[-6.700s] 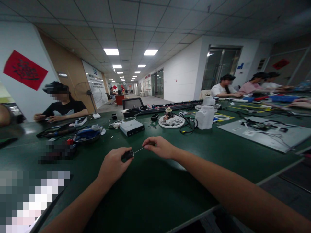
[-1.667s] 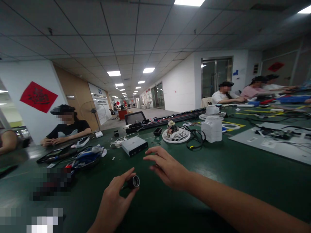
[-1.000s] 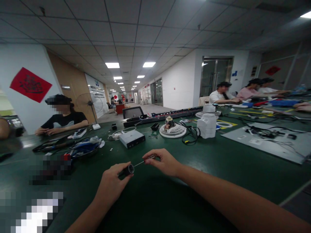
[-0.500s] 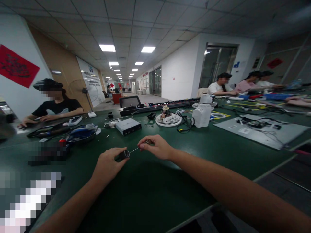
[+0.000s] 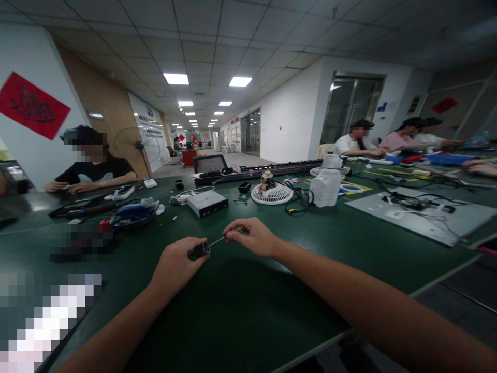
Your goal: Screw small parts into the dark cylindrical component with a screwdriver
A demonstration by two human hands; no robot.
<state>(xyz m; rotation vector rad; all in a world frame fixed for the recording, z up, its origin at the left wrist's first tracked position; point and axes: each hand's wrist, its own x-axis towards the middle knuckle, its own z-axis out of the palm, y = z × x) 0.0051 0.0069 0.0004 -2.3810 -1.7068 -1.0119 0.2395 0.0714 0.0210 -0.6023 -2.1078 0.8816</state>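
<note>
My left hand (image 5: pixel 176 264) is closed around a small black cylinder (image 5: pixel 200 250) with a shiny round end, held just above the green table (image 5: pixel 240 311). My right hand (image 5: pixel 252 237) pinches a thin screwdriver (image 5: pixel 227 235) whose slim metal shaft points into the end of the cylinder. Both hands hover close together in the middle of the view, a hand's width apart.
Beyond my hands lie a grey box drive (image 5: pixel 207 202), a white fan grille with a motor (image 5: pixel 272 192), a white fan body (image 5: pixel 325 187) and black cables. A tray of tools (image 5: pixel 132 215) sits left. A grey panel (image 5: pixel 423 215) lies right. Other people sit at the table.
Earlier my right hand was open and away from the cylinder; it has since closed on the thin screwdriver and brought its tip to the cylinder's end. The view has tilted slightly.
</note>
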